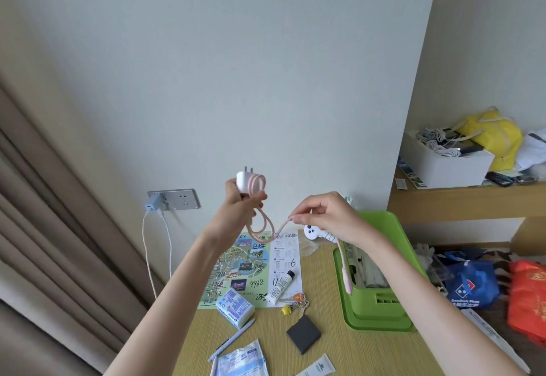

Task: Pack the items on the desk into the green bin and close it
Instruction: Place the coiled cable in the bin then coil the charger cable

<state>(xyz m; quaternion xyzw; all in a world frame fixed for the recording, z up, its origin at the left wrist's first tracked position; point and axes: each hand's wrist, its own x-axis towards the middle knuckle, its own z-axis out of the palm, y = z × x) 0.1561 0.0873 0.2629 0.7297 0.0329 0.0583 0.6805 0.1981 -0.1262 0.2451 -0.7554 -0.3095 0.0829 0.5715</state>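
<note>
Above the desk (339,355), a looped, braided pink cable (263,228)

We see soft, even light across the pale wall (266,80) and only faint shadows on the desk (369,355). Wide-angle distortion bends the curtain (44,242) at the left edge, and the bags (472,284) at right look slightly blurred.

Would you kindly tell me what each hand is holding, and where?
Left hand grips the white charger at its body; right hand pinches the pink cable partway along.
</note>
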